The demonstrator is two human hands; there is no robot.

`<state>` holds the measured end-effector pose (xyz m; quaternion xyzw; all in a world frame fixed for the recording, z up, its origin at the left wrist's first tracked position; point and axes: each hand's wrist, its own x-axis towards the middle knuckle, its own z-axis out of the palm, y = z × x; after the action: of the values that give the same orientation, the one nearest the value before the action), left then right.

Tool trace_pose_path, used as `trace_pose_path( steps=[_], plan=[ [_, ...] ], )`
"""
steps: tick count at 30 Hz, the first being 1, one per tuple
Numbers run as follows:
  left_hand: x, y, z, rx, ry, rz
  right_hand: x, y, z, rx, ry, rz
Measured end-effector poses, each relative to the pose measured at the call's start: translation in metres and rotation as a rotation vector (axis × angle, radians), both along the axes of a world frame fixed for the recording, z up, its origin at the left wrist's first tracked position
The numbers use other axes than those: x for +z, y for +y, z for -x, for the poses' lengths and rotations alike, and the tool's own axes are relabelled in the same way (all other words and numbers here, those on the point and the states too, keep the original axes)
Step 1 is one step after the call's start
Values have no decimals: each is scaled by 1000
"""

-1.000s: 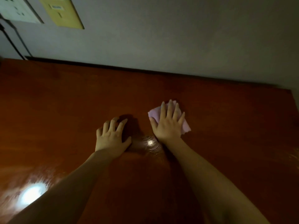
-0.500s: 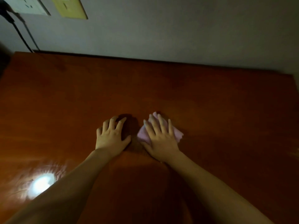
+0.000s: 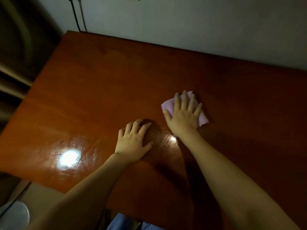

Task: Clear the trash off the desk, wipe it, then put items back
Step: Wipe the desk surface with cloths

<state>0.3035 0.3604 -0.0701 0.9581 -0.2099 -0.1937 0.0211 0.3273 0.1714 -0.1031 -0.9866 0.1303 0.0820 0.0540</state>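
A glossy reddish-brown desk [image 3: 103,90] fills most of the view. My right hand [image 3: 182,113] lies flat with spread fingers on a pink cloth [image 3: 202,119], pressing it onto the desk right of centre. The cloth shows at the hand's left and right sides. My left hand [image 3: 133,141] rests palm down on the bare wood just left of and nearer than the right hand, fingers slightly bent, holding nothing.
A grey wall [image 3: 182,22] runs behind the desk, with two cables [image 3: 78,19] hanging down at the back left corner. A bright light reflection [image 3: 68,159] shines on the front left of the desk. Dark furniture [image 3: 20,47] stands left of the desk edge.
My right hand has slid the pink cloth to the right and away from me. The view has swung left and down, showing the desk's left edge. My left hand stays planted.
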Motion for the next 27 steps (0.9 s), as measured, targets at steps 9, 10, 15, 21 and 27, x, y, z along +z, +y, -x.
trace_pose_path(
  steps=[9,10,15,21,27],
  plan=[
    [4,-3,19,45,38,2,-6,-9,128,282,114,10],
    [4,0,22,35,36,4,-5,-20,135,266,113,19],
    [2,19,45,-2,14,4,1,-45,114,-23,87,54],
    [0,38,65,-19,8,11,0,12,67,-260,33,-27],
    [4,46,75,-15,43,-15,0,61,147,140,37,-22]
  ],
)
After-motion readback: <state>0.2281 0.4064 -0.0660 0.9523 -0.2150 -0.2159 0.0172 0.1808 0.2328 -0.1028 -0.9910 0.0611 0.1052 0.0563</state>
